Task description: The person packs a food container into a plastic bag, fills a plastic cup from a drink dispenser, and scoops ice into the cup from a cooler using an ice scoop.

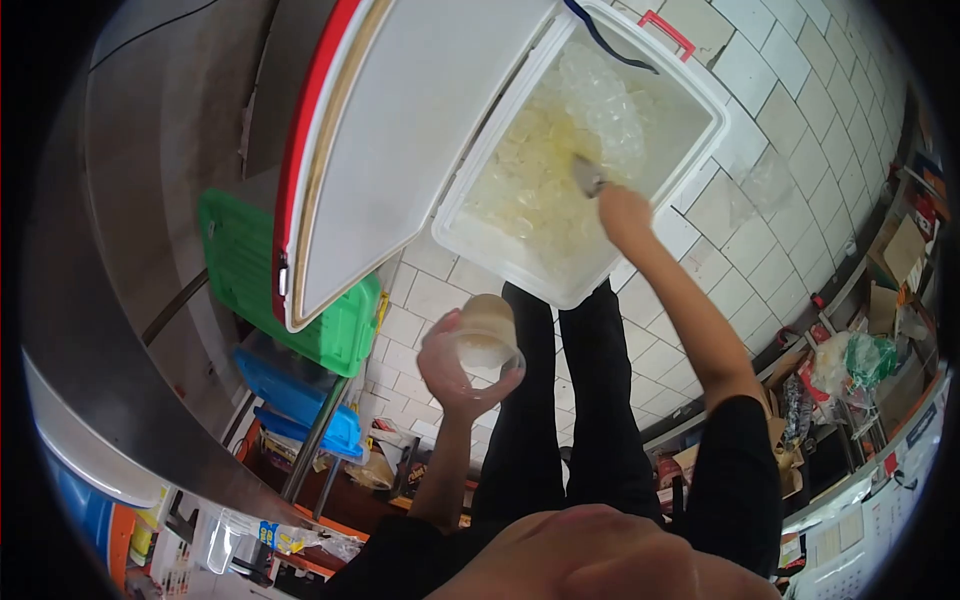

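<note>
My left hand (455, 365) is wrapped round a clear plastic cup (487, 340), which is tilted and has something pale in it. My right hand (625, 215) grips a metal scoop (588, 176), whose end is among the ice. The ice (540, 180), partly yellowish, lies inside a white cooler box (470, 235). A clear plastic bag (600, 100) rests on the ice towards the far side. The cooler's lid (390, 130), with a red edge, stands open at the left. The cup is outside the box, near its front left corner.
White floor tiles (790, 130) surround the cooler. A green lid (350, 325) and blue lids (290, 395) are at the left, beside a metal counter edge (130, 370). Along the right are cardboard boxes (897, 250) and a green bag (868, 360). My legs are below the cooler.
</note>
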`<state>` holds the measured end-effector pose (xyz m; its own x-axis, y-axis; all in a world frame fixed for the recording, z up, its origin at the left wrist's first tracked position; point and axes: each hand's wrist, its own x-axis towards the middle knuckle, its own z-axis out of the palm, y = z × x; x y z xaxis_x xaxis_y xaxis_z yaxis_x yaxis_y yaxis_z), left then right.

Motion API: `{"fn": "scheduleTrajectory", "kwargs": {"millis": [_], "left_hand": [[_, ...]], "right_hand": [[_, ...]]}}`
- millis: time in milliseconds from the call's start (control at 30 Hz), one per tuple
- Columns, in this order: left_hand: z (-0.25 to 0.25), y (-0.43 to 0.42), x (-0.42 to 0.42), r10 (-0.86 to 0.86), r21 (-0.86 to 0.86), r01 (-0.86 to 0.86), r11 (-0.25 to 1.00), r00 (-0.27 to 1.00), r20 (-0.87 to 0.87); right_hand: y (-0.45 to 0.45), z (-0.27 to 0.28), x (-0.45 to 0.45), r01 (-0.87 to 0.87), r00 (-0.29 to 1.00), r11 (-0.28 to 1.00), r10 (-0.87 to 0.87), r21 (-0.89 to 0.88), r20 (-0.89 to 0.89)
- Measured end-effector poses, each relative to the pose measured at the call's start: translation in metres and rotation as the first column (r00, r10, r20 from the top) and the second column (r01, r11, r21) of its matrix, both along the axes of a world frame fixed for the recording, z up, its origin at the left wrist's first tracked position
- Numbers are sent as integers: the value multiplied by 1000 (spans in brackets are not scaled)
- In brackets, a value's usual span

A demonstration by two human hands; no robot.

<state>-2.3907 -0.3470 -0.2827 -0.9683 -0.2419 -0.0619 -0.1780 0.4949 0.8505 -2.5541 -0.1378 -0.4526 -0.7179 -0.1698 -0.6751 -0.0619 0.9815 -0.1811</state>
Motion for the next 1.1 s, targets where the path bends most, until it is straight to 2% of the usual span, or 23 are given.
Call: {"fn": "scheduleTrajectory", "kwargs": {"millis": [33, 67, 133, 167, 267, 300, 367, 400, 433, 467, 567, 667, 767, 867, 967, 1067, 1100], "left_hand": [[-12, 7, 5, 126, 105, -115, 988, 987, -101], [-11, 8, 4, 103, 76, -98, 992, 993, -65], [-8, 11, -3, 46, 32, -46, 998, 999, 6], [-6, 15, -9, 73, 22, -73, 997, 997, -7], [-4, 6, -1, 11, -14, -10, 1000, 1000, 8], [-7, 6, 8, 74, -25, -75, 997, 997, -24], [-20, 1, 11, 144, 88, -140, 986, 989, -40], [-19, 0, 14, 180, 148, -175, 974, 983, -26], [-18, -10, 13, 72, -4, -72, 997, 996, 46], [-22, -16, 14, 46, -19, -45, 999, 996, 82], [-34, -17, 18, 9, -38, -3, 999, 988, 152], [-27, -13, 7, -19, -85, 34, 996, 985, 170], [-25, -6, 2, -20, -82, 37, 996, 980, 200], [-37, -4, 6, -38, -7, 40, 999, 986, 160], [-36, -6, 4, -42, -42, 50, 998, 983, 179], [-39, -7, 8, -2, -10, 3, 1000, 984, 178], [-40, -8, 7, -15, -15, 18, 1000, 986, 166]], "right_hand": [[0, 3, -9, -45, 998, 999, 43, 31, 41], [0, 1, -18, -91, 993, 994, 85, 64, 84], [-22, -65, -12, 58, 997, 996, -62, 73, 41], [-32, -96, -8, 138, 990, 987, -140, 77, 22], [-51, -132, -15, 199, 980, 980, -199, -2, 19], [-47, -140, -12, 132, 991, 991, -132, -28, 3], [-39, -157, -10, 24, 999, 996, -28, -89, -43], [-33, -153, -4, -94, 995, 983, 87, -157, -49], [-25, -141, -5, -217, 976, 951, 206, -219, -70], [-19, -133, -11, -342, 940, 899, 325, -273, -106], [-30, -132, -27, -286, 953, 916, 303, -281, 20], [-34, -157, -22, -199, 980, 937, 199, -289, -31], [-25, -162, -22, -150, 987, 886, 158, -438, -18], [-19, -125, -30, -206, 968, 852, 248, -481, 26], [-34, -80, -14, -263, 965, 941, 260, -210, -46], [-46, -104, -15, 63, 977, 995, -46, 73, -210], [-57, -125, -14, 27, 976, 973, 24, 228, -215]]}}
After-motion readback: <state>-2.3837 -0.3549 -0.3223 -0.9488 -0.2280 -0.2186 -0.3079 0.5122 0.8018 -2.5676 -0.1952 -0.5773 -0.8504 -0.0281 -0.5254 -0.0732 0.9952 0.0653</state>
